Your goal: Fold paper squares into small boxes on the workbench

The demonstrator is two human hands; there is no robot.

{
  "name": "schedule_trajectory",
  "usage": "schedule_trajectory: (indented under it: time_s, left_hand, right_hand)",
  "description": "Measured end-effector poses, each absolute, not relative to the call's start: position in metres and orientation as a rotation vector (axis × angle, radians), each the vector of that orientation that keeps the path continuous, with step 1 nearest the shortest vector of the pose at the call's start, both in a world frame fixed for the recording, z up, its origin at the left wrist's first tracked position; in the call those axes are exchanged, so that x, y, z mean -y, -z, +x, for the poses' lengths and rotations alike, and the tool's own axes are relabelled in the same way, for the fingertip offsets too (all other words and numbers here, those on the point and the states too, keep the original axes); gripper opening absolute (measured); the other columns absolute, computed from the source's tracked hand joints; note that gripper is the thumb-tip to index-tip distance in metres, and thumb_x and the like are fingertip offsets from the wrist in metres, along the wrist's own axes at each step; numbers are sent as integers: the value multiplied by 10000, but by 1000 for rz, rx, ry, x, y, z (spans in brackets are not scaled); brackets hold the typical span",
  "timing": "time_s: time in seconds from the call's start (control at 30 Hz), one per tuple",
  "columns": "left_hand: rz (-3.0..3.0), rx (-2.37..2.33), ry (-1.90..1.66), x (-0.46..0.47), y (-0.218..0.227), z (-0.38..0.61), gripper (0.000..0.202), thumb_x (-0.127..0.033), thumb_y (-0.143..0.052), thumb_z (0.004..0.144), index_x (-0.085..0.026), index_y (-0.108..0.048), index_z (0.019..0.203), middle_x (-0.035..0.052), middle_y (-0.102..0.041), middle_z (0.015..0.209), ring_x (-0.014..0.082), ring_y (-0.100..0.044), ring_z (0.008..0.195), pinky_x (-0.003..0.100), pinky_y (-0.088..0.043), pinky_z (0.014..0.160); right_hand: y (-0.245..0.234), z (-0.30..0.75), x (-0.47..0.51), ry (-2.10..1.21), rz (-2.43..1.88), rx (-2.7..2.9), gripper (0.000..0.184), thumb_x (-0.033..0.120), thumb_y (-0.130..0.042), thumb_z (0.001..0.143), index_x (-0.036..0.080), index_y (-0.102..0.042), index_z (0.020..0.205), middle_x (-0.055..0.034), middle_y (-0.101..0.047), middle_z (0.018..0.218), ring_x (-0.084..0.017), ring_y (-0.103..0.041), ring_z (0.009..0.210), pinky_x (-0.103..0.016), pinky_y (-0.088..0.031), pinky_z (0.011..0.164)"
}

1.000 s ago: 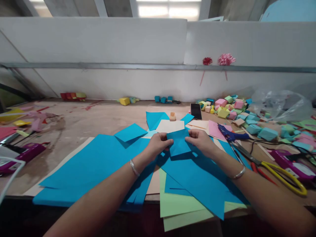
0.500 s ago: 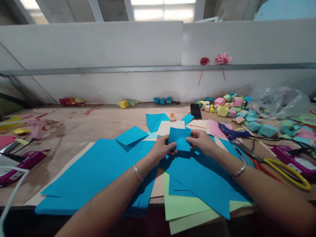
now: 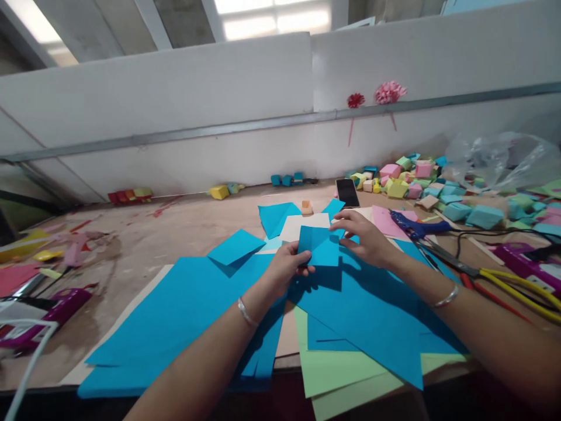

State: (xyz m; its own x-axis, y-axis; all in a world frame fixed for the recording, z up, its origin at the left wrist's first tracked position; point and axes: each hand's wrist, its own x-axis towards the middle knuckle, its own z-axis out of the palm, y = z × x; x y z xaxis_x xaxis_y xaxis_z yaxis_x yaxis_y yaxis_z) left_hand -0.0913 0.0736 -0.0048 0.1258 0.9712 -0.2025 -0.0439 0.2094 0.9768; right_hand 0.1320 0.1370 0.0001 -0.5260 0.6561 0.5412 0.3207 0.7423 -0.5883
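Note:
A small blue paper square [image 3: 323, 248] is held up over the table, its left edge pinched between the thumb and fingers of my left hand [image 3: 287, 262]. At its right edge, my right hand [image 3: 362, 237] has its fingers apart, the fingertips close to the paper; whether they touch it I cannot tell. Under both hands lie large blue sheets [image 3: 175, 316], with pale green sheets [image 3: 337, 374] below them on the right. Another blue paper piece [image 3: 235, 251], bent up slightly, rests to the left. Behind the square lies a white sheet [image 3: 289, 225].
Scissors with yellow handles [image 3: 517, 283], a blue glue gun [image 3: 416, 225] and cords lie to the right. A phone [image 3: 346, 193] is at the back, beside a heap of coloured paper cubes [image 3: 438, 187] and a clear plastic bag [image 3: 504, 161]. Purple devices [image 3: 56, 316] sit at both sides.
My right hand has let go of the small square's right edge and its fingers have spread. My left hand keeps its hold. The camera view has tilted a little.

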Motion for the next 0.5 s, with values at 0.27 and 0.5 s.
schedule_trajectory:
  time_s: [0.27, 0.5]
  left_hand:
    - [1051, -1085, -940, -68, -1, -87, 322, -407, -702, 771, -143, -672, 953, 130, -719, 965, 160, -681, 654, 252, -529, 588]
    - [1193, -1092, -972, -63, -5, -85, 579, -654, -609, 775, -134, -677, 1020, 160, -714, 1004, 190, -695, 697, 298, -547, 623]
  right_hand:
    - [-5, 126, -132, -688, -800, 2096, 116, 307, -621, 815, 224, -702, 803, -83, -639, 1081, -216, -596, 985, -328, -500, 789]
    - [1, 118, -128, -740, -959, 1999, 213, 350, -589, 832, 186, -661, 717, -15, -622, 688, -146, -531, 635, -276, -399, 599]
